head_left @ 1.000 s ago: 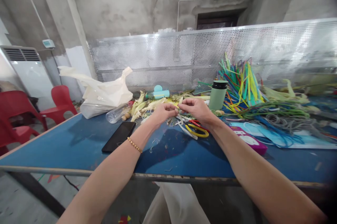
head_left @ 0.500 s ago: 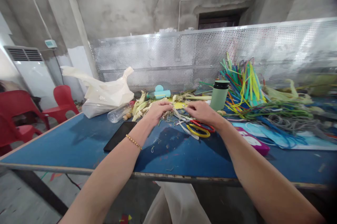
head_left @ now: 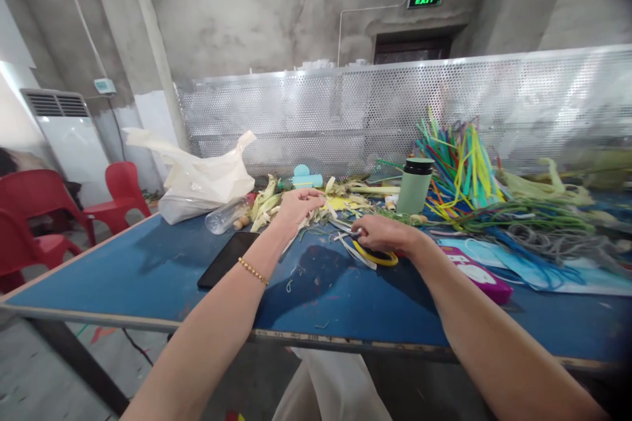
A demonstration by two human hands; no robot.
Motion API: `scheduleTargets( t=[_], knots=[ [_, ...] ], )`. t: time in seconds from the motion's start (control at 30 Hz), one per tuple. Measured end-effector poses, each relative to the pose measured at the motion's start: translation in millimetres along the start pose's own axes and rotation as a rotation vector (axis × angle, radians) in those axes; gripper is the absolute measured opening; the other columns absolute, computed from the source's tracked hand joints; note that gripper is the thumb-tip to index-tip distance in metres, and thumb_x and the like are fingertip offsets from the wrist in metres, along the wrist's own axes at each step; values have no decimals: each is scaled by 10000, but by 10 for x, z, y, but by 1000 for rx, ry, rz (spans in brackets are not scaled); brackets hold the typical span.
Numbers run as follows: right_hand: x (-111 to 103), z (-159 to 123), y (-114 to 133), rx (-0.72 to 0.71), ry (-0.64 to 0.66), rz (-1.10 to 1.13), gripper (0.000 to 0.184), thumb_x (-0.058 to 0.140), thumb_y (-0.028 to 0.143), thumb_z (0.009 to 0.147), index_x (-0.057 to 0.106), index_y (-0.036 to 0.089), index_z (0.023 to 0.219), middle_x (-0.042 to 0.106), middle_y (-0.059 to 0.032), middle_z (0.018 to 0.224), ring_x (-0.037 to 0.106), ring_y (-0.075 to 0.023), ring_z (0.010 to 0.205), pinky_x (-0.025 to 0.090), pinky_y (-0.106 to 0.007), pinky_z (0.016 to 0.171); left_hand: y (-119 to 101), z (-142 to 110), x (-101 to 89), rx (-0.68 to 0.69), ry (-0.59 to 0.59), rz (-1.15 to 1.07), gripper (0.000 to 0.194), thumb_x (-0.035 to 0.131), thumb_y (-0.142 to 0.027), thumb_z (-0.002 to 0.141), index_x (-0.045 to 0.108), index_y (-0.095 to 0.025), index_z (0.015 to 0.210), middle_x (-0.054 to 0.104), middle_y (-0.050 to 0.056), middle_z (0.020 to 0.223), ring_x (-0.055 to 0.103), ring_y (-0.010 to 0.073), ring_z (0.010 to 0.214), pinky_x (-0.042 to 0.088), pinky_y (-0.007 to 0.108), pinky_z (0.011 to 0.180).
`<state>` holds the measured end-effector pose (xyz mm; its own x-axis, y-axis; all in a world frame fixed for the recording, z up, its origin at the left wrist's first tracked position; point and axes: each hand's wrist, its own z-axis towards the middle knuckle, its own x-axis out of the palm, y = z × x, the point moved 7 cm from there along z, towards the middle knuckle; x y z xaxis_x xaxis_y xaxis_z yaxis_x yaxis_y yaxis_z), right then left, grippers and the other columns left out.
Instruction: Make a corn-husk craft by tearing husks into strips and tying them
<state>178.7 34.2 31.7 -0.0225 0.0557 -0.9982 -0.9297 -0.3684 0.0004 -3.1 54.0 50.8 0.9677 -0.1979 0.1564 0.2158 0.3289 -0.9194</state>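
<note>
My left hand (head_left: pixel 302 205), with a beaded bracelet at the wrist, pinches a thin pale strip (head_left: pixel 330 210), which looks like corn husk. Over the scissors (head_left: pixel 378 257) on the table my right hand (head_left: pixel 382 234) has its fingers curled round them near the pivot. A yellow handle loop shows below the hand, and a bit of red shows beside it. The blades point toward the left hand. A white strip (head_left: pixel 359 255) lies along the scissors. Behind both hands is a heap of husk pieces (head_left: pixel 266 200) and a yellow sheet (head_left: pixel 343 203).
A black tablet or phone (head_left: pixel 224 259), a clear bottle (head_left: pixel 224 215) and a white plastic bag (head_left: pixel 207 177) are on the left. To the right stand a green canister (head_left: pixel 415 187) and colourful strips (head_left: pixel 469 170), with a purple packet (head_left: pixel 476 273) in front. A perforated metal screen (head_left: pixel 306 118) stands behind the table.
My right hand has come down and toward me onto the scissors, and its fingers have closed round them. My left hand keeps its pinch in nearly the same place. The view has tilted slightly up.
</note>
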Motion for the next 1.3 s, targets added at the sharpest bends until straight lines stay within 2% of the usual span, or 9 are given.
scheduleTargets(
  t=[0.13, 0.27, 0.4, 0.5, 0.77, 0.97, 1.1, 1.2, 1.3],
  knots=[
    [35, -65, -25, 95, 97, -125, 249, 622, 150, 654, 751, 128, 865, 737, -193, 933, 686, -293, 858, 432, -310, 634, -13, 18, -30, -24, -14, -96, 133, 772, -128, 633, 704, -102, 745, 658, 33, 641, 479, 64, 525, 303, 223, 498],
    [74, -85, -89, 207, 179, -112, 387, 624, 107, 596, 729, 106, 969, 727, -206, 995, 686, -295, 877, 435, -294, 598, 18, 16, -43, -90, -21, -179, 120, 769, -117, 638, 688, -97, 724, 664, 46, 632, 499, 67, 510, 312, 216, 485],
    [94, -33, -139, 186, 194, -25, 475, 621, 134, 599, 692, 132, 1069, 722, -152, 1030, 674, -265, 896, 424, -265, 596, 53, 3, -46, -152, -26, -224, 128, 772, -112, 647, 685, -96, 739, 666, 50, 624, 540, 80, 516, 342, 207, 481],
    [125, 17, -184, 189, 196, 61, 412, 614, 191, 632, 701, 157, 1033, 730, -111, 955, 670, -245, 821, 410, -265, 577, 82, 15, -56, -164, -33, -231, 104, 750, -84, 665, 696, -88, 754, 672, 55, 629, 575, 91, 548, 390, 205, 511],
    [50, 98, -184, 170, 21, 56, 332, 609, 217, 705, 729, 151, 1007, 736, -124, 983, 666, -245, 865, 411, -270, 628, 82, 89, -211, -55, -113, -122, 140, 757, -86, 644, 714, -87, 777, 660, 37, 616, 531, 72, 528, 352, 198, 501],
    [-181, 31, -167, 187, -80, 202, 497, 635, 181, 697, 706, 153, 1188, 738, -91, 908, 682, -224, 820, 459, -253, 658, 124, 122, -283, -120, -147, -144, 108, 732, -107, 648, 691, -106, 748, 651, 23, 614, 534, 90, 544, 362, 211, 516],
    [-289, -48, -179, 169, -196, 507, 437, 666, 361, 778, 657, 173, 1173, 685, -69, 797, 620, -167, 641, 467, -249, 560, 130, 123, -309, -143, -175, -141, 59, 690, -110, 678, 670, -126, 731, 628, 3, 604, 525, 98, 527, 352, 223, 488],
    [-178, -71, -129, 170, -85, 780, 495, 640, 589, 796, 624, 199, 1101, 586, -18, 632, 499, -121, 459, 391, -231, 409, 131, 125, -327, -137, -191, -114, 49, 683, -133, 696, 659, -133, 738, 609, -3, 591, 494, 99, 490, 317, 232, 446],
    [-143, -86, -41, 143, -46, 829, 527, 643, 668, 768, 613, 212, 1030, 533, 8, 587, 449, -100, 418, 334, -210, 354, 133, 132, -310, -108, -172, -77, 58, 672, -120, 695, 662, -132, 751, 600, -5, 585, 474, 90, 469, 312, 229, 438]
  ],
)
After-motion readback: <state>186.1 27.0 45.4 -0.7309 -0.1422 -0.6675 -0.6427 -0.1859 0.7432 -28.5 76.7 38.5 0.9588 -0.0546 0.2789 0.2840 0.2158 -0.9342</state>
